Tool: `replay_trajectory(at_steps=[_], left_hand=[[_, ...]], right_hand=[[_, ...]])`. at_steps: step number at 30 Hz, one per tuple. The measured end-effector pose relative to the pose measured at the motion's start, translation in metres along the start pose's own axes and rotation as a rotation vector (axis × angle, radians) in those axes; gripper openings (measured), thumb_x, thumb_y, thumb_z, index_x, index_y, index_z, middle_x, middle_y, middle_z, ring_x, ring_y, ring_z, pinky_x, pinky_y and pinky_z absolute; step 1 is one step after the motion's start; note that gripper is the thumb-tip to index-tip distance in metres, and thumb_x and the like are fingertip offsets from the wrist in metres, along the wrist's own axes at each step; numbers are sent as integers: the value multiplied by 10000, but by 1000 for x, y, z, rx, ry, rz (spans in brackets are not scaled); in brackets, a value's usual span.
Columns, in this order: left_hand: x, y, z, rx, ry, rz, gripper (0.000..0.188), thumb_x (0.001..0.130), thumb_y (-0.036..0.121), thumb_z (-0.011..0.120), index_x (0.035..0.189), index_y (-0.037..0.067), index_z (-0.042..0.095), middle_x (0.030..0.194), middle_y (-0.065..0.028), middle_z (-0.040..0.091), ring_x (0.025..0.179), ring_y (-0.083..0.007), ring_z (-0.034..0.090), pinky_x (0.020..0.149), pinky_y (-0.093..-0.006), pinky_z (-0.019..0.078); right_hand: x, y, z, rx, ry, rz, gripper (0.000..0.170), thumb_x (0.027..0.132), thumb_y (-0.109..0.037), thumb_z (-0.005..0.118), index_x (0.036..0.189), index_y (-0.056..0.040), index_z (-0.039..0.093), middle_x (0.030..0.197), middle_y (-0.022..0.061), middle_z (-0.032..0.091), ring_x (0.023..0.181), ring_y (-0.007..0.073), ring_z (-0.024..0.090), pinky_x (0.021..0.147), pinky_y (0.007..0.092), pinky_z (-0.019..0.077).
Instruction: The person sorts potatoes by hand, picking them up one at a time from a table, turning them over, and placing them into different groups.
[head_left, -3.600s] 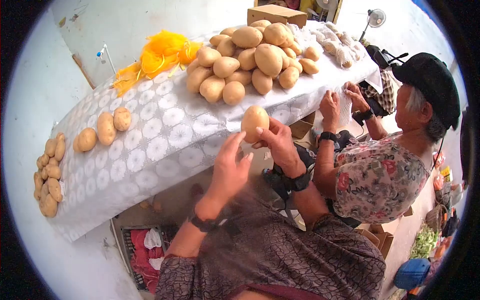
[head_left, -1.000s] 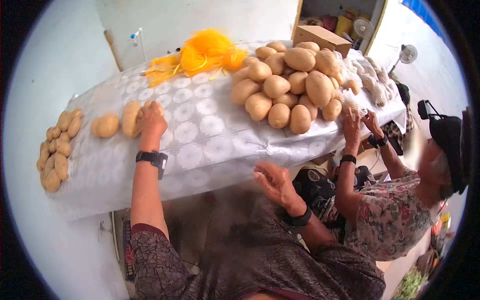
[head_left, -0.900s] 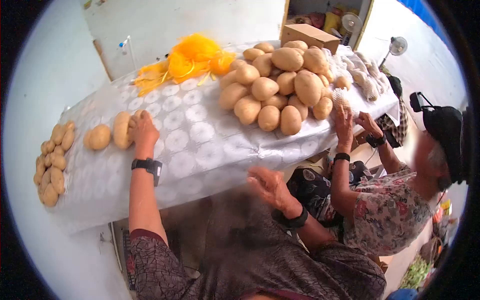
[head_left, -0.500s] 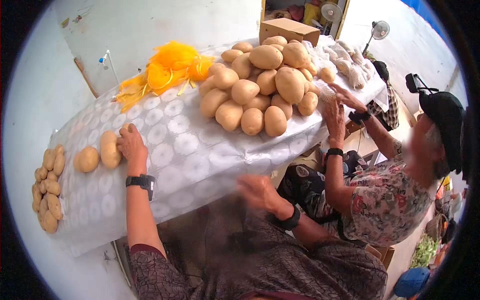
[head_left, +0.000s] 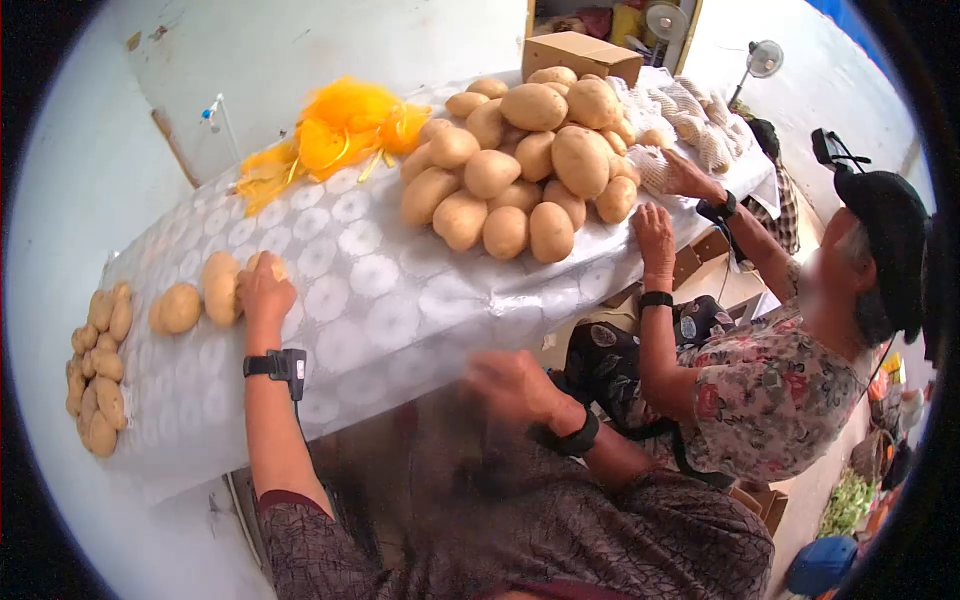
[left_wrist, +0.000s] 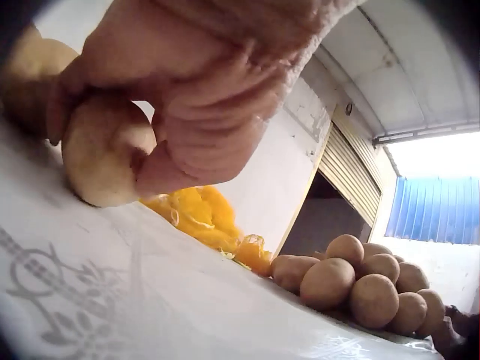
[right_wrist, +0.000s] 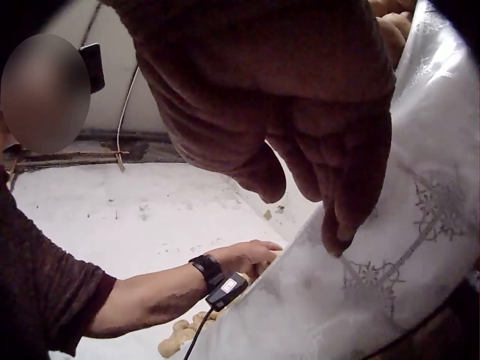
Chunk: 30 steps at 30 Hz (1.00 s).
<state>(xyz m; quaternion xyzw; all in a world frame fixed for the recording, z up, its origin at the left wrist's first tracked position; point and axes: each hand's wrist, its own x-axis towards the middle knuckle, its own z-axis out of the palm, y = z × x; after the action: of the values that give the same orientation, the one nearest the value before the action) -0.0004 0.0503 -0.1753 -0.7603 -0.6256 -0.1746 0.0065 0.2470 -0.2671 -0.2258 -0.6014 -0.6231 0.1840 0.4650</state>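
Note:
My left hand [head_left: 266,296] grips a potato [left_wrist: 101,161] standing on the patterned cloth; in the left wrist view thumb and fingers lie on its two sides. Close beside it in the head view is a long potato [head_left: 221,288], with a rounder one [head_left: 180,308] further left. My right hand [head_left: 515,385] hangs off the table's front edge, blurred in the head view. The right wrist view shows that hand [right_wrist: 300,127] with nothing between its loosely bent fingers.
A large potato heap [head_left: 535,160] lies right of orange netting [head_left: 335,135]. Smaller potatoes [head_left: 100,370] sit at the table's left end. Another person [head_left: 770,400] sits at the right beside white mesh [head_left: 700,120]; a cardboard box [head_left: 580,58] stands behind the heap.
The potato held between both hands at first is gone from there. My left hand has reached left to the potatoes on the table; my right hand has dropped lower. The other person's hands have moved apart.

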Motion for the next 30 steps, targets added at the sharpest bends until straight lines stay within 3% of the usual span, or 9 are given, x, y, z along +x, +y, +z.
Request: replay_trajectory(at_steps=[2,4,6,8,10,16,23,25,30], left_hand=[[0,-15,16,-109,-21,-14,512,764,168,641,1259,164,513,1175,-305,532,1054,-487,536,876,-499,465],[-4,-28,24,-419,85,209,568,755,182,654,1299,149,497,1226,-275,543,1070,-476,533,862,-483,476],[-15,-23,6,-443,-5,153,558,776,189,649,1309,137,493,1237,-239,557,1061,-450,550,848,-478,484],[-38,-10,-21,-474,-96,98,548,797,196,644,1318,125,489,1249,-202,571,1053,-425,567,834,-474,492],[-57,-2,-40,-1269,-438,-304,519,867,188,597,1358,101,450,1260,-160,564,1025,-346,597,795,-457,504],[-110,-7,-45,-2032,-727,-55,548,931,253,556,1422,105,363,1346,-163,484,1058,-343,580,786,-426,495],[-196,27,-61,-2370,-825,-76,652,920,341,569,1453,80,297,1365,-185,466,1119,-379,557,806,-446,503],[-225,44,-74,-2304,-657,210,694,903,328,597,1461,66,277,1381,-189,447,1174,-356,530,866,-469,503],[-267,67,-91,-2058,-387,234,776,857,263,674,1463,25,253,1405,-173,417,1256,-304,472,956,-447,475]], right_hand=[[-1,-8,-4,-1,-67,118,231,843,-192,670,973,-2,647,834,229,646,783,410,639,646,416,515],[-1,-16,-5,61,-76,120,225,851,-171,665,978,13,643,837,235,645,762,389,654,644,396,513],[-5,-21,-3,119,-121,259,213,857,-164,659,972,14,642,805,216,647,719,338,663,640,377,511],[-6,-20,-3,87,-167,206,212,865,-148,650,995,19,636,746,185,641,643,231,626,605,343,492],[-13,-15,5,193,-137,209,228,879,-161,643,1009,26,631,728,167,640,633,195,609,589,334,482],[-21,-24,5,246,-209,247,283,914,-212,623,1021,50,620,739,92,651,689,125,592,598,301,477],[-20,-56,-5,415,-210,261,397,920,-222,621,1176,70,539,849,115,668,763,137,604,654,287,496],[-11,-67,-11,486,-203,253,471,918,-225,624,1267,59,485,964,148,663,815,156,619,676,299,513],[-13,-84,-18,610,-242,264,581,904,-251,642,1346,52,417,1144,204,614,901,205,641,714,318,533]])
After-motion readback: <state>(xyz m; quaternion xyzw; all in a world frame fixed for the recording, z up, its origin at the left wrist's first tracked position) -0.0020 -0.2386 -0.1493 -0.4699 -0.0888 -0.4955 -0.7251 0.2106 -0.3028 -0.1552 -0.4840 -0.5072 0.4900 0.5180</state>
